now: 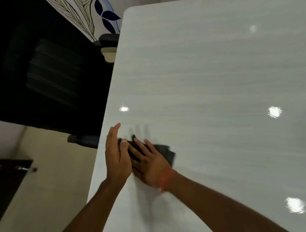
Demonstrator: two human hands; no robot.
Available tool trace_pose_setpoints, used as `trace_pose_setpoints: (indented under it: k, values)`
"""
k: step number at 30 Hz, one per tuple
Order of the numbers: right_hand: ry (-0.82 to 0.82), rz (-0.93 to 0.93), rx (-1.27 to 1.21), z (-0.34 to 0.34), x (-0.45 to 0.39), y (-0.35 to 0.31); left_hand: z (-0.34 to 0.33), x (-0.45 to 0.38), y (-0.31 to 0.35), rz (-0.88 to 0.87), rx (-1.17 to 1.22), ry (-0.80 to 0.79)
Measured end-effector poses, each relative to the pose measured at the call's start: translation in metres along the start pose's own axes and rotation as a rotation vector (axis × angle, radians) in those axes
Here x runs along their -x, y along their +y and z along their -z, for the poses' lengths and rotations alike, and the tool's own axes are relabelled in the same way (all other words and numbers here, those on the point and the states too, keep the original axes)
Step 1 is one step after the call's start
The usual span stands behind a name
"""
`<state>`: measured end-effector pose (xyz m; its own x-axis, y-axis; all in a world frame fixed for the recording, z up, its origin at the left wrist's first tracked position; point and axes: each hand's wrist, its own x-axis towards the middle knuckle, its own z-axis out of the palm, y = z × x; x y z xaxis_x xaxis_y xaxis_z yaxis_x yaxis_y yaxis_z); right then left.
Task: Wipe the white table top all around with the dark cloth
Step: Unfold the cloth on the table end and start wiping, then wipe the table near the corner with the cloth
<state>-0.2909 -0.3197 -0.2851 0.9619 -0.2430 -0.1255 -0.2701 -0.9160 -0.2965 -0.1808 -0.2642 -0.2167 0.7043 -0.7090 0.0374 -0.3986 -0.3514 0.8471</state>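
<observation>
The glossy white table top [209, 80] fills the right and middle of the head view. A dark cloth [166, 151] lies on it near the left edge. My right hand [149, 163] presses flat on the cloth with straight, spread fingers and covers most of it. My left hand [117, 154] stands on its edge right beside the cloth, fingers straight, its thumb touching the cloth's left end. Both hands are blurred.
A black office chair [53, 77] stands close against the table's left edge, its armrests [83, 140] near my left hand. A leaf-patterned wall panel [92, 12] is behind it. A dark cabinet with a metal handle [25, 168] sits low on the left.
</observation>
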Motion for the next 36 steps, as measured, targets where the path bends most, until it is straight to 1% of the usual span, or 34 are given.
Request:
trace_pose_setpoints:
  k: [1,3,5,8,9,10,13,16,18,19,21,22,23,24,25,26,27,28,29,30,32,33,36]
  values:
    - [-0.001,-0.023,-0.01,-0.003,0.029,0.001,0.001,0.003,-0.006,-0.012,-0.006,-0.012]
    - [0.025,-0.136,0.033,0.0,0.076,0.022,-0.003,0.005,-0.022,-0.046,-0.018,-0.06]
    - [0.086,-0.343,0.089,0.011,0.097,0.057,-0.006,0.002,-0.036,-0.049,-0.006,-0.118]
    - [0.143,-0.746,0.091,0.028,0.074,0.104,0.0,-0.006,-0.05,-0.037,0.013,-0.156]
    - [0.167,-0.829,0.07,0.035,0.051,0.112,0.006,-0.009,-0.054,-0.033,0.019,-0.158]
    - [0.186,-0.864,0.053,0.039,0.022,0.117,0.012,-0.011,-0.058,-0.025,0.026,-0.158]
    - [0.201,-0.829,0.025,0.044,-0.083,0.106,0.037,-0.017,-0.072,-0.008,0.048,-0.141]
    - [0.22,-0.686,0.033,0.034,-0.157,0.055,0.062,-0.024,-0.083,-0.026,0.068,-0.106]
    - [0.181,-0.552,0.022,0.021,-0.167,0.004,0.075,-0.03,-0.088,-0.015,0.076,-0.081]
    - [0.165,-0.516,-0.001,0.014,-0.162,-0.02,0.08,-0.033,-0.09,0.006,0.078,-0.069]
    - [0.147,-0.502,-0.072,0.006,-0.141,-0.052,0.083,-0.034,-0.092,0.036,0.079,-0.057]
    - [0.138,-0.489,-0.123,0.006,-0.13,-0.058,0.08,-0.034,-0.09,0.039,0.078,-0.067]
    - [0.146,-0.474,-0.199,0.01,-0.121,-0.059,0.075,-0.035,-0.087,0.035,0.074,-0.09]
    - [0.193,-0.473,-0.305,0.018,-0.115,-0.052,0.067,-0.037,-0.085,0.025,0.062,-0.12]
    - [0.282,-0.501,-0.405,0.029,-0.11,-0.042,0.056,-0.04,-0.083,0.015,0.022,-0.152]
    - [0.397,-0.564,-0.467,0.039,-0.105,-0.026,0.043,-0.044,-0.082,0.008,-0.066,-0.178]
    - [0.504,-0.651,-0.465,0.047,-0.1,-0.007,0.03,-0.048,-0.082,0.008,-0.202,-0.197]
    - [0.565,-0.74,-0.408,0.052,-0.095,0.015,0.017,-0.052,-0.081,0.02,-0.357,-0.203]
    - [0.559,-0.814,-0.332,0.054,-0.089,0.036,0.005,-0.053,-0.079,0.036,-0.501,-0.198]
    - [0.501,-0.869,-0.257,0.052,-0.083,0.053,-0.005,-0.054,-0.076,0.052,-0.616,-0.179]
    - [0.381,-0.899,-0.128,0.039,-0.072,0.077,-0.021,-0.057,-0.074,0.038,-0.73,-0.123]
    - [0.36,-0.884,-0.075,0.032,-0.069,0.081,-0.026,-0.066,-0.074,0.002,-0.754,-0.121]
    - [0.381,-0.874,-0.018,0.023,-0.068,0.086,-0.035,-0.123,-0.077,-0.195,-0.807,-0.229]
